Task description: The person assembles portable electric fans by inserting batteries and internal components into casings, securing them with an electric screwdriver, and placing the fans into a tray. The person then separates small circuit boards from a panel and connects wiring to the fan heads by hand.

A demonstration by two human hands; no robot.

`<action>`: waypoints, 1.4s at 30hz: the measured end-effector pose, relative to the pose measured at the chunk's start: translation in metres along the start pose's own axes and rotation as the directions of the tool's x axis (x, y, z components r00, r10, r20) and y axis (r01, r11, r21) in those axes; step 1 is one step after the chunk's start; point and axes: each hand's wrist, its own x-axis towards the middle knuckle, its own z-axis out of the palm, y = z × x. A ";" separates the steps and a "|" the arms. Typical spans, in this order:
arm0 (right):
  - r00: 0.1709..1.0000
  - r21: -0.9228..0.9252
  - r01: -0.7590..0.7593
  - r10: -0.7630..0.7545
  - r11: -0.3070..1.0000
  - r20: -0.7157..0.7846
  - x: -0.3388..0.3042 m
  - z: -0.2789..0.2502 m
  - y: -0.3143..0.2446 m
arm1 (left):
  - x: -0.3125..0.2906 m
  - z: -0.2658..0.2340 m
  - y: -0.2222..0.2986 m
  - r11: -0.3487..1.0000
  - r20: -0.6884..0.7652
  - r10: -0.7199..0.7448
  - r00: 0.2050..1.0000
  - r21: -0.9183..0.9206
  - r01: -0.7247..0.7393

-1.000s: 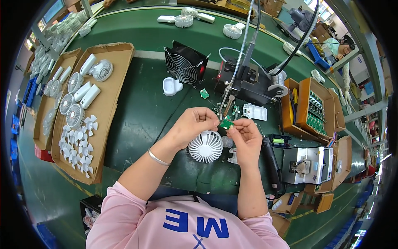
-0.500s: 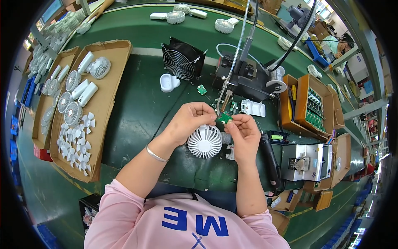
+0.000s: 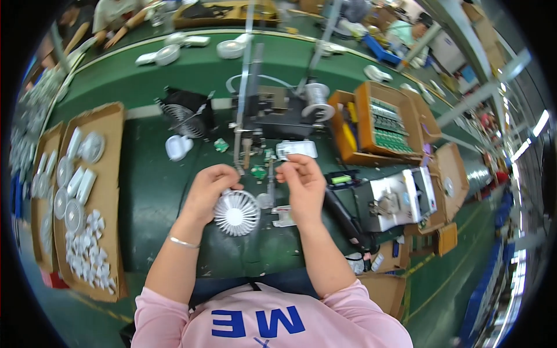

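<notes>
My left hand (image 3: 210,190) is beside the white fan head (image 3: 237,213), its thumb and fingertips pinched together just above the slatted grille. Whatever they pinch is too small and blurred to make out. A small green circuit board (image 3: 258,172) shows between my two hands, below the soldering iron tip (image 3: 247,152), apart from my fingers. My right hand (image 3: 304,184) is raised to its right, fingers curled to the thumb, with any held thing hidden. Near it are a white plastic casing (image 3: 297,150), another white casing part (image 3: 284,216) and a small clear part (image 3: 265,200).
A soldering stand with a solder spool (image 3: 317,103) and a black cooling fan (image 3: 187,113) stand behind. Left is a cardboard tray (image 3: 110,220) of fan parts and blades. To the right are a box of circuit boards (image 3: 387,124), an electric screwdriver (image 3: 346,223) and a metal machine (image 3: 394,200).
My right hand has left the green circuit board and drawn away to the right. My left hand stays by the fan head. The whole view has shifted as my head turned.
</notes>
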 end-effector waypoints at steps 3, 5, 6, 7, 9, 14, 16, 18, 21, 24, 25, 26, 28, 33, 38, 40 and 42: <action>0.998 -0.030 0.044 -0.046 0.999 -0.049 0.006 -0.008 -0.005 | 0.001 -0.006 -0.002 0.999 0.040 -0.009 0.999 -0.041 0.011; 0.993 -0.134 0.101 -0.107 0.986 -0.046 0.011 -0.020 -0.012 | 0.001 -0.004 -0.001 0.998 0.055 -0.031 0.998 -0.049 0.034; 0.989 -0.164 0.120 -0.132 0.979 -0.064 0.015 -0.027 -0.019 | 0.004 -0.004 -0.002 0.998 0.065 -0.033 0.997 -0.044 0.036; 0.983 -0.203 0.143 -0.163 0.969 -0.084 0.017 -0.028 -0.031 | 0.004 -0.005 -0.003 0.998 0.066 -0.034 0.997 -0.042 0.037; 0.952 -0.431 0.217 -0.288 0.876 -0.107 0.035 -0.049 -0.048 | 0.003 -0.001 -0.001 0.999 0.084 -0.009 0.996 -0.049 0.013; 0.898 -0.956 0.137 -0.441 0.259 0.009 0.099 -0.103 -0.108 | 0.005 0.000 -0.001 0.999 0.082 -0.009 0.997 -0.036 0.012; 0.947 -0.999 0.050 -0.316 -0.005 0.049 0.122 -0.130 -0.121 | 0.005 -0.001 0.000 0.999 0.070 -0.030 0.997 -0.034 0.033; 0.991 -0.993 -0.067 -0.122 -0.094 -0.055 0.133 -0.142 -0.136 | 0.005 -0.003 -0.001 1.000 0.072 -0.012 0.997 -0.026 0.014; 0.993 -0.979 -0.011 0.117 -0.206 -0.036 0.130 -0.147 -0.146 | 0.003 -0.004 0.002 1.000 0.071 0.007 0.997 -0.012 -0.006; 0.976 -0.985 -0.074 0.190 -0.156 -0.103 0.132 -0.164 -0.138 | 0.005 -0.002 0.002 1.000 0.092 -0.013 0.996 -0.001 0.013; 0.976 -0.985 -0.075 0.191 -0.154 -0.104 0.133 -0.171 -0.136 | 0.005 -0.003 0.001 1.000 0.092 -0.024 0.995 0.002 0.023; 0.987 -0.985 -0.008 0.157 -0.172 -0.036 0.134 -0.178 -0.134 | 0.005 -0.003 0.001 0.999 0.092 -0.034 0.995 0.006 0.034; 0.991 -0.980 0.061 0.126 -0.187 0.038 0.135 -0.181 -0.133 | 0.006 -0.002 -0.001 0.999 0.095 -0.035 0.995 0.006 0.034; 0.984 -0.972 0.036 0.179 -0.232 -0.006 0.136 -0.176 -0.136 | 0.006 -0.003 -0.003 0.999 0.102 -0.033 0.994 -0.002 0.034; 0.976 -0.968 0.057 0.216 -0.244 0.003 0.135 -0.177 -0.139 | 0.007 -0.003 -0.002 0.998 0.100 -0.059 0.993 -0.013 0.060; 0.947 -0.966 0.131 0.318 -0.221 0.056 0.135 -0.178 -0.145 | 0.009 -0.005 -0.004 0.998 0.118 -0.049 0.992 -0.022 0.052; 0.947 -0.961 0.154 0.312 -0.231 0.077 0.134 -0.173 -0.148 | 0.009 -0.006 -0.004 0.998 0.113 -0.053 0.992 -0.013 0.055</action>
